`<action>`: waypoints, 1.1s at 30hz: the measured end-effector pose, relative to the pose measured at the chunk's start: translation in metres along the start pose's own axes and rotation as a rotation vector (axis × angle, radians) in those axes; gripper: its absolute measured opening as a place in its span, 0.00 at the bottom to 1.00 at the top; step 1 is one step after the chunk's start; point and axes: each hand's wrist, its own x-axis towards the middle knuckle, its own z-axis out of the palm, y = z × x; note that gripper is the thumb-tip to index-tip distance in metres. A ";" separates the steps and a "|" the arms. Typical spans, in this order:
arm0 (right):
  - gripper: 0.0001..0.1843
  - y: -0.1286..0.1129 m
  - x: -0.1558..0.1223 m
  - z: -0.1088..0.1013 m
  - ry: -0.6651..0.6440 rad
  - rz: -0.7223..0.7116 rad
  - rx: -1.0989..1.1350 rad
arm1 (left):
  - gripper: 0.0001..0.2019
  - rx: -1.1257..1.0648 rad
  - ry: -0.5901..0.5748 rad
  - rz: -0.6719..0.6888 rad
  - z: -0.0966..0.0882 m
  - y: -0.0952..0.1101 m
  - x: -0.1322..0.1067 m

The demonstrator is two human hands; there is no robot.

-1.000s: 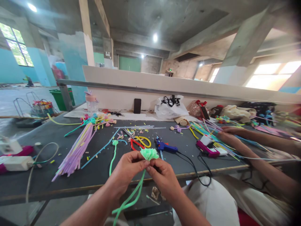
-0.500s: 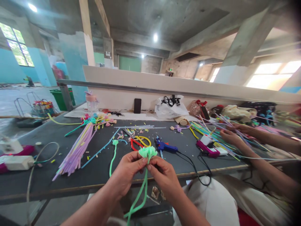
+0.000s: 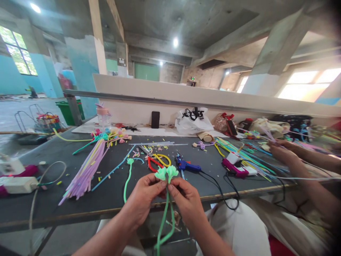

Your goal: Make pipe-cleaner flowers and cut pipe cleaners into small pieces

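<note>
Two-handed, parted the single clump of a second earlier into two fuzzy, mint-green flower heads (image 3: 172, 172) above the near side of the dark, flat tabletop (image 3: 109, 195). Kept left hand (image 3: 149, 190) and right hand (image 3: 186, 193) pinched on long, fuzzy green stems (image 3: 162, 220), apparently freeing each head for separate handling.

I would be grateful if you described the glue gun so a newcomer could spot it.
On the dark worktable, look just beyond the right hand. There lies the blue glue gun, right of the red-and-yellow-handled scissors; unlike them, it has a black cord.
</note>
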 end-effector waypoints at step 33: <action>0.09 0.013 0.005 0.008 0.124 0.148 0.296 | 0.06 -0.266 -0.115 -0.231 -0.010 -0.016 -0.005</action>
